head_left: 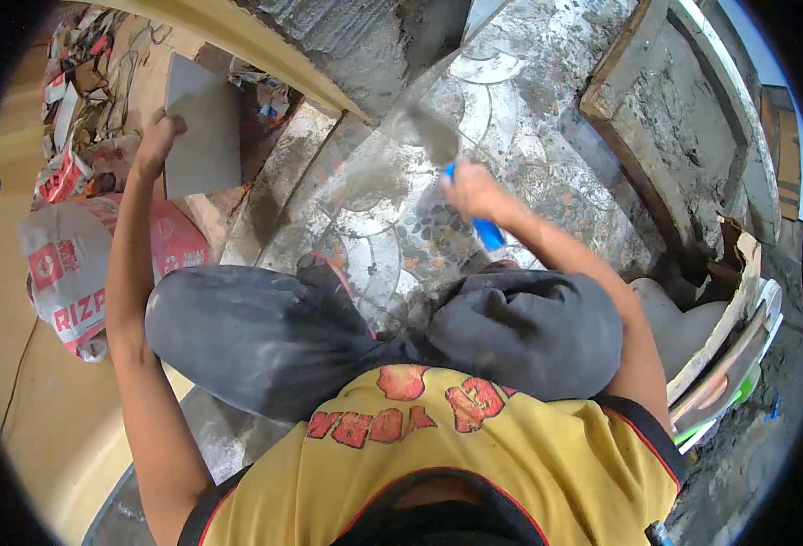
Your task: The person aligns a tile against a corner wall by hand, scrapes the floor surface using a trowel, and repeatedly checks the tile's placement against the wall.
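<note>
My left hand (163,138) grips the near edge of a flat grey tile (203,127), which stands tilted at the upper left beside a doorway. My right hand (474,191) is closed on the blue handle of a trowel (488,232), whose grey blade (430,132) points up and away over the stained, patterned floor (369,218) and is blurred. I squat with both knees in dark grey trousers (520,328), a sandal partly showing under the left one.
Debris (83,100) and red-and-white sacks (69,268) lie at the left beside a cream frame (274,55). A mortar-crusted trough (670,118) is at the upper right. Torn board and stacked panels (720,337) lean at my right. A cement-smeared surface (347,36) is ahead.
</note>
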`<action>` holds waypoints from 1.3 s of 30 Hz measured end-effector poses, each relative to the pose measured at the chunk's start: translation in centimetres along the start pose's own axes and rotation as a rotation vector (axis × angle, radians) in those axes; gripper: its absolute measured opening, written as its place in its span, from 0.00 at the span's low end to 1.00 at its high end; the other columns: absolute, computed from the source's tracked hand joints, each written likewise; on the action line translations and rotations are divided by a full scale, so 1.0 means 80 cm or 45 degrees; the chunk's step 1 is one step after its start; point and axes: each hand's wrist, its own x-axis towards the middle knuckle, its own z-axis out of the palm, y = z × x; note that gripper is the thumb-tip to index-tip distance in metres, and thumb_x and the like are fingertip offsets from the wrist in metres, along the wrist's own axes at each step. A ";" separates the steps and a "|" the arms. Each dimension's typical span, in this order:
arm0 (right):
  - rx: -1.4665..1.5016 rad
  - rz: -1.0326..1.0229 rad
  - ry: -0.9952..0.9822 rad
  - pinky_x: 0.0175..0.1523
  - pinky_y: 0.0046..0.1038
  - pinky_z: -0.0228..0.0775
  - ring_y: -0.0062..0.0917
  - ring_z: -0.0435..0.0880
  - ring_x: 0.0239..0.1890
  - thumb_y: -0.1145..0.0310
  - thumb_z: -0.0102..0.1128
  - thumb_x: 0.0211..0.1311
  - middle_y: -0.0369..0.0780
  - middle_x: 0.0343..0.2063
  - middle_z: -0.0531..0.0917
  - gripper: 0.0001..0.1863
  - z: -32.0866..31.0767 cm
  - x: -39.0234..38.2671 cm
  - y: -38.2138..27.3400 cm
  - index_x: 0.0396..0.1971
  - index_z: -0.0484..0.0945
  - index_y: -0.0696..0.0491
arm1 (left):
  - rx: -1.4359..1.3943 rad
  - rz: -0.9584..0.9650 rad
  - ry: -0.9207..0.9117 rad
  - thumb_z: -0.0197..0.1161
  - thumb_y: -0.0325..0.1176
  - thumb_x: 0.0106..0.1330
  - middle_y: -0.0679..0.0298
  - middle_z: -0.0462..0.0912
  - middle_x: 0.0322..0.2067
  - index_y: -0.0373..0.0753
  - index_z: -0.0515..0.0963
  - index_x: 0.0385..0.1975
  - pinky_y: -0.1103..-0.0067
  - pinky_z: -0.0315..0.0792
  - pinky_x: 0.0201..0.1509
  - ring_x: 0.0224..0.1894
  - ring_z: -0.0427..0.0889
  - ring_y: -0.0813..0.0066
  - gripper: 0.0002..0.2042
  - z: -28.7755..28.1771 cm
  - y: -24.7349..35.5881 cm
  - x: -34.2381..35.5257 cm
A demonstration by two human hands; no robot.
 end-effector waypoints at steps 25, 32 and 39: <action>1.656 0.320 0.468 0.22 0.34 0.75 0.32 0.82 0.17 0.57 0.53 0.64 0.44 0.18 0.78 0.19 0.017 0.068 -0.115 0.36 0.71 0.62 | 0.025 0.005 -0.098 0.58 0.35 0.57 0.62 0.77 0.31 0.33 0.78 0.32 0.73 0.69 0.42 0.37 0.75 0.71 0.11 -0.069 -0.077 0.040; 1.848 0.313 0.791 0.18 0.32 0.71 0.29 0.78 0.13 0.60 0.52 0.66 0.41 0.18 0.76 0.14 0.076 0.093 -0.154 0.34 0.68 0.58 | -0.120 -0.133 -0.141 0.60 0.33 0.54 0.60 0.78 0.26 0.31 0.79 0.31 0.72 0.72 0.37 0.28 0.78 0.66 0.11 -0.026 -0.004 -0.006; 1.725 0.362 0.707 0.21 0.35 0.75 0.32 0.81 0.13 0.60 0.52 0.65 0.45 0.19 0.79 0.21 0.053 0.071 -0.169 0.40 0.65 0.66 | 0.049 -0.074 0.032 0.59 0.33 0.56 0.61 0.77 0.31 0.30 0.77 0.35 0.74 0.73 0.36 0.29 0.77 0.70 0.12 -0.032 -0.020 -0.004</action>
